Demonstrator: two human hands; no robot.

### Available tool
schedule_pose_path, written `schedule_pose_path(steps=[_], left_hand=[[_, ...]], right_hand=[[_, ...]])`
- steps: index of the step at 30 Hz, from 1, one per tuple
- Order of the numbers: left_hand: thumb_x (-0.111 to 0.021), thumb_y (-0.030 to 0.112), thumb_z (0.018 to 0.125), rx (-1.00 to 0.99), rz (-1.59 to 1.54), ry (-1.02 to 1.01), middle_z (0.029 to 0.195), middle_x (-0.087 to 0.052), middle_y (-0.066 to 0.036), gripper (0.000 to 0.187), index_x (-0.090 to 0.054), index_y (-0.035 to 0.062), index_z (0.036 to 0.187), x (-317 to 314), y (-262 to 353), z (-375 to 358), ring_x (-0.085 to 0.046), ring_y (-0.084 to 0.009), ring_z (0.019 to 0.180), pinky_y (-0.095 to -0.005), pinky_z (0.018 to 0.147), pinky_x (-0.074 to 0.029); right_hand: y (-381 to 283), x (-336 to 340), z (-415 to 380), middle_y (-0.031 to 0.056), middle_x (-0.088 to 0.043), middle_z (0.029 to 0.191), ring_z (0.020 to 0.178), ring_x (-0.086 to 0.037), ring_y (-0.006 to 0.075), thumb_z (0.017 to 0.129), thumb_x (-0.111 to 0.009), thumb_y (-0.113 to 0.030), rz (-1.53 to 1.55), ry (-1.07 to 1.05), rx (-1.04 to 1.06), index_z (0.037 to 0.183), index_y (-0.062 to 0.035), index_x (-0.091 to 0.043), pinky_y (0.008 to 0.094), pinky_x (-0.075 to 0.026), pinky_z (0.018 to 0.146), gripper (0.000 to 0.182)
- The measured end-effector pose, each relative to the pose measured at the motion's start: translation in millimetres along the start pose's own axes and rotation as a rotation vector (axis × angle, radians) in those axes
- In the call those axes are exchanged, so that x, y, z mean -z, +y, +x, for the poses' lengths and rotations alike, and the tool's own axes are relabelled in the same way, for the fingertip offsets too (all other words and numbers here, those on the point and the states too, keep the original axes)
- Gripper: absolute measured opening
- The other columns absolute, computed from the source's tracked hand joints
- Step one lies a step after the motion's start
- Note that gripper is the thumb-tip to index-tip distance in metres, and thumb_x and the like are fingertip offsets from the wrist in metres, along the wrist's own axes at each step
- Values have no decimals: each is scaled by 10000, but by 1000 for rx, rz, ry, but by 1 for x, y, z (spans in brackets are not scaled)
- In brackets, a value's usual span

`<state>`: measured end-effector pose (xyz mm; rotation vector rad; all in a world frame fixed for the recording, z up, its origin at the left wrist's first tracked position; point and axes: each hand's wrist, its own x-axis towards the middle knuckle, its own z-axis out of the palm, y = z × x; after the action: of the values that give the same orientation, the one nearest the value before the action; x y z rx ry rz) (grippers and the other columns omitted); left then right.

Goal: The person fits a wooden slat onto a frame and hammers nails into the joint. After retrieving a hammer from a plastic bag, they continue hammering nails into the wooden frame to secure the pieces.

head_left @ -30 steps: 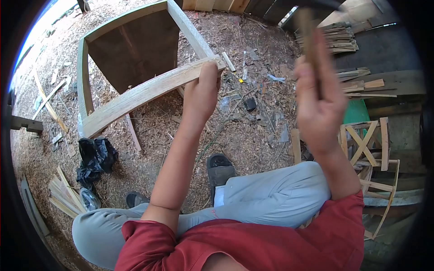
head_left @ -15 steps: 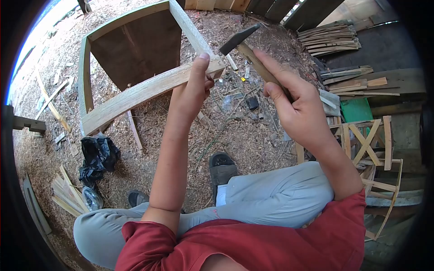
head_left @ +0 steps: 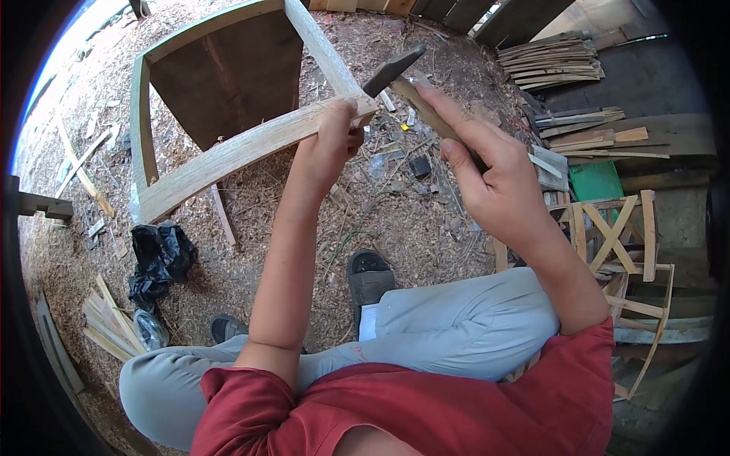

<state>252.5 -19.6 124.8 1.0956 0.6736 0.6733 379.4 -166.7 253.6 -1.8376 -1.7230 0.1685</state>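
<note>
My left hand (head_left: pixel 332 144) is closed round the near rail of a wooden frame (head_left: pixel 236 157), close to its right corner, with the thumb lying on top. The frame is made of pale curved and straight pieces, and a dark brown panel (head_left: pixel 236 80) shows through its opening. In my right hand (head_left: pixel 493 163) is a hammer (head_left: pixel 393 70) with a dark metal head and a wooden handle. Its index finger stretches along the handle. The hammer head is right at the frame's corner, beside my left thumb.
Wood shavings and scraps cover the ground. A black plastic bag (head_left: pixel 161 258) lies at the left, near some thin wood strips (head_left: pixel 110 323). Stacked slats (head_left: pixel 551 61) lie at the upper right. Below them are a green piece (head_left: pixel 595 182) and small crossed wooden frames (head_left: pixel 614 235).
The hammer has come down and left, so its head is now at the frame's corner. My left hand keeps its grip on the rail, and the view has shifted slightly.
</note>
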Motion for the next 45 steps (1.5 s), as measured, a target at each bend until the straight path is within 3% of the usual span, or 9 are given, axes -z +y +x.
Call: schedule_pose_path(steps=[8,20,23,26,29,33,38,43,45], left_hand=[[-432,438,985,-56,-212,-37,648,-313,81,350,-427,176,752,-11,-9,3,-240,-59,556,-278,515,-190],[-424,435,1019,-171,-105,110,579,-346,68,410,-546,104,812,-21,-3,-2,-262,-70,516,-298,502,-206],[-429,436,1018,-172,-105,131,577,-351,63,409,-562,94,837,-21,-6,1,-266,-70,515,-299,500,-210],[-496,357,1039,-111,-173,112,806,-565,23,375,-660,28,965,-17,-9,2,-461,-69,691,-276,609,-379],[-443,436,1018,-154,-137,133,580,-367,60,409,-565,99,820,-23,0,-1,-274,-67,512,-293,501,-214],[-447,441,1019,-219,-77,152,584,-377,63,418,-577,97,821,-18,-10,7,-286,-64,514,-289,500,-222],[-457,447,1017,-183,-92,169,599,-398,60,420,-604,92,847,-20,-6,4,-299,-60,518,-283,499,-230],[-463,468,1008,-222,-92,129,608,-407,55,426,-589,98,836,-20,-11,7,-304,-60,523,-287,501,-235],[-463,463,1004,-224,-60,161,628,-429,55,416,-590,104,836,-20,-13,5,-332,-61,544,-287,508,-251]], right_hand=[[-1,1,-5,225,-707,1171,940,-707,375,961,-582,1,37,-2,-92,1465,-119,-570,394,-555,794,518],[1,1,-2,164,-649,924,772,-643,330,972,-563,-15,-121,-23,23,1493,-177,-554,422,-517,703,546],[-10,14,4,172,-700,1263,915,-656,235,1009,-550,-2,-118,-62,14,1496,-102,-546,341,-530,870,497],[-18,19,7,116,-716,1150,871,-644,244,1037,-527,-19,119,321,117,1509,-93,-529,360,-529,857,478],[-7,10,-1,37,-685,1004,775,-600,160,1059,-508,-36,56,381,135,1529,-104,-511,299,-520,754,476],[-5,8,5,144,-738,1085,812,-681,217,1010,-557,-14,-173,-104,-39,1490,-115,-564,363,-546,767,491],[-19,10,9,164,-691,906,707,-603,249,983,-575,7,211,469,64,1495,-126,-557,321,-535,715,529],[-4,5,12,143,-742,1090,798,-676,188,1021,-537,2,-241,-91,36,1508,-89,-535,338,-550,769,496],[-12,15,17,211,-705,1101,826,-692,295,981,-570,18,54,361,86,1509,-127,-538,361,-551,799,549]])
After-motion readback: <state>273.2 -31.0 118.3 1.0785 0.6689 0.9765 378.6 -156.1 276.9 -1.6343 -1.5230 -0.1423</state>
